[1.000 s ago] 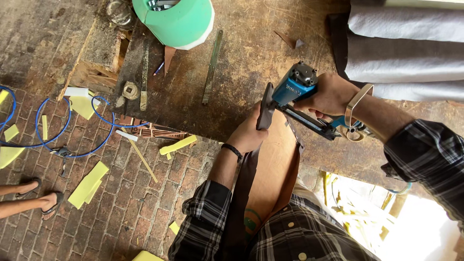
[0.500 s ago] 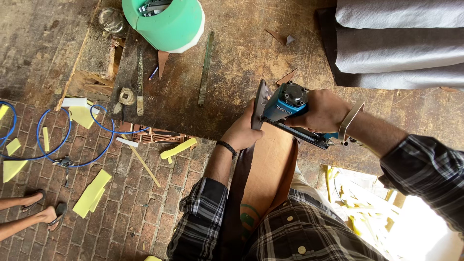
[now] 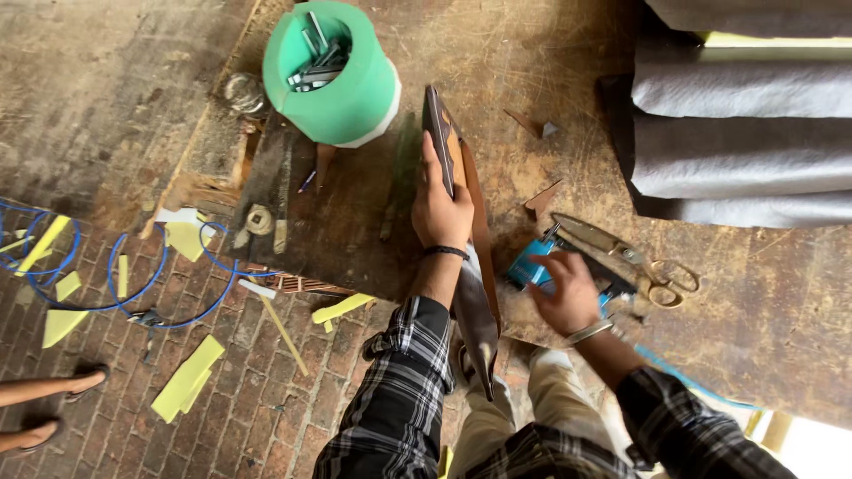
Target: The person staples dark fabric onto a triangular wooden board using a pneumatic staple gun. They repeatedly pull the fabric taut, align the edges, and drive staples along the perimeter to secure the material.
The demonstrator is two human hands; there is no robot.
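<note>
**Left hand standing a leather-faced panel on edge; right hand lying on the blue tool beside it**

The left hand (image 3: 441, 208) is gripping a long, thin brown panel (image 3: 454, 191) that is standing on its edge on the worktop (image 3: 497, 62). The fingers are wrapping over the panel's upper rim, thumb on the near face, so the hand is closing firmly around it. The panel's long axis is running away from the person, its far end pointing toward the green cylindrical holder (image 3: 342, 98), which is sitting just to the left of that far end and is holding metal pieces. The near end is hanging past the worktop's edge, toward the person's lap.

The right hand (image 3: 568, 293) is resting to the right of the panel, apart from it, with fingers curling loosely over a blue power tool (image 3: 532, 264) that is lying on the worktop. Whether the hand is actually clasping the tool or only touching it is hard to tell, since the fingers are blurring. The tool's nose is pointing toward the panel's lower stretch, so the right hand is the nearer one to the tool and the left is the only one on the panel.

A pair of scissors (image 3: 630, 257) is lying just right of the tool, farther still from the panel. Folded grey fabric (image 3: 745, 142) is stacked well to the panel's right.
</note>
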